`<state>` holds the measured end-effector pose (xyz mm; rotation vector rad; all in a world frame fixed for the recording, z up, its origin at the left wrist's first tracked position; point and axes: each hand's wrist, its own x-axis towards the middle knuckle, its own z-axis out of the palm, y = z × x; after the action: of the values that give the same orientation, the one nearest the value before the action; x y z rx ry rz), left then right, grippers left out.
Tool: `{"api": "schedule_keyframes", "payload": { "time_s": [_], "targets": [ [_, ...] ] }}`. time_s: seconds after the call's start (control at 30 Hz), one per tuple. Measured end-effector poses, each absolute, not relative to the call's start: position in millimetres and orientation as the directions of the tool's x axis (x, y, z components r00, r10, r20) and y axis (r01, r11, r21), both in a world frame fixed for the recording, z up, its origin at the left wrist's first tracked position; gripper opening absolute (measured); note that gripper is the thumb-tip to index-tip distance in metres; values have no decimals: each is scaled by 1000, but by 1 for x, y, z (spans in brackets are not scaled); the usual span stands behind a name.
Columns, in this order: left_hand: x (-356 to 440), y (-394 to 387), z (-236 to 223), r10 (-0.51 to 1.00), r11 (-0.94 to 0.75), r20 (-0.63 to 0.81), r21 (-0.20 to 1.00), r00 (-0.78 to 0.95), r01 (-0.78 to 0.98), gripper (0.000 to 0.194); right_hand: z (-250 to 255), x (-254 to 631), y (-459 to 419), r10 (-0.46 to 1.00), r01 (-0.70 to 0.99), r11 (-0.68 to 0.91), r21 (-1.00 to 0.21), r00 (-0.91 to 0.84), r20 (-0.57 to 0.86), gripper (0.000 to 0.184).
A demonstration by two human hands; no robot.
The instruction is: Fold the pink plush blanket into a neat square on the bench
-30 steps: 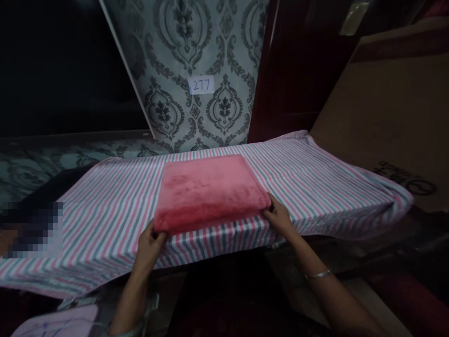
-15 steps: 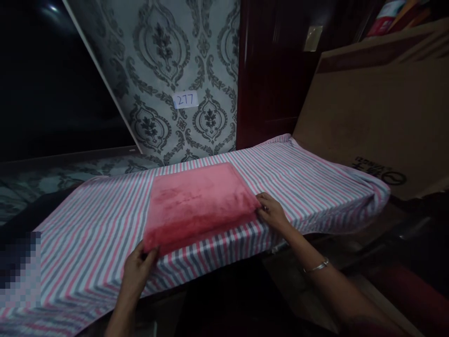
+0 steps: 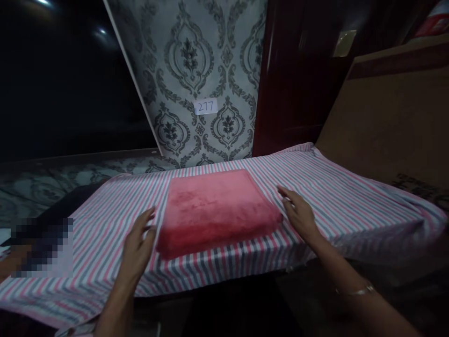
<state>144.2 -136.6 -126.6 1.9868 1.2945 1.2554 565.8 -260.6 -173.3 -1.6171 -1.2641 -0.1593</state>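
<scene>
A folded pinkish-red plush cloth (image 3: pixel 217 201) lies on a striped, draped tabletop (image 3: pixel 336 196). The left hand's grip (image 3: pixel 138 243), fingers parted, is just left of it; the right hand's grip (image 3: pixel 300 215) just right. Beyond, patterned wallpaper (image 3: pixel 189 56) bears a "277" label (image 3: pixel 206 106), with a dark screen (image 3: pixel 70 84) left, cardboard (image 3: pixel 393 126) right.

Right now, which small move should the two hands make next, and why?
I would probably draw the left hand and right hand slightly outward, away from the rectangular pink plush bundle: both hands are open beside it, neither grips it, and it rests flat on the pink, grey and white striped cloth.
</scene>
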Motion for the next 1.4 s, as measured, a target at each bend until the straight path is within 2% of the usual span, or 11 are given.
{"api": "schedule_keyframes", "payload": {
  "time_s": [0.07,0.17,0.27,0.33,0.47,0.6,0.83,1.0,1.13,1.27,1.4],
  "targets": [
    [189,-122,-107,807,-591,464,637,366,495,60,-148,545,-222,725,844,148,-516,262,637,53],
    [264,-82,-77,709,-701,356,443,608,558,57,-108,507,-155,868,899,181,-398,44,495,58],
    [316,-36,-53,754,-653,294,242,587,718,47,-79,478,-98,949,940,98,-326,10,315,56],
    [331,-16,-53,804,-569,312,160,506,806,45,-74,465,-77,957,958,49,-284,36,286,54],
    [331,-9,-103,832,-528,277,128,481,839,48,-112,453,-68,958,973,30,-230,38,285,48],
    [324,-15,-157,813,-532,300,37,499,846,57,-159,451,-71,970,964,-18,-265,81,228,51],
    [327,-10,-162,820,-498,318,-14,476,867,58,-165,452,-64,966,964,-23,-266,90,241,52],
    [327,-20,-158,817,-502,328,0,474,865,57,-156,465,-66,975,984,-23,-175,61,214,52],
    [322,-22,-149,831,-464,351,13,431,886,59,-147,490,-70,966,974,-197,-116,213,149,52],
    [298,-5,-136,926,-330,212,48,313,943,61,-147,509,-69,952,947,-283,-151,296,79,54],
    [274,11,-131,982,-190,37,171,187,967,63,-150,517,-67,957,937,-275,-216,287,28,55]
  ]
}}
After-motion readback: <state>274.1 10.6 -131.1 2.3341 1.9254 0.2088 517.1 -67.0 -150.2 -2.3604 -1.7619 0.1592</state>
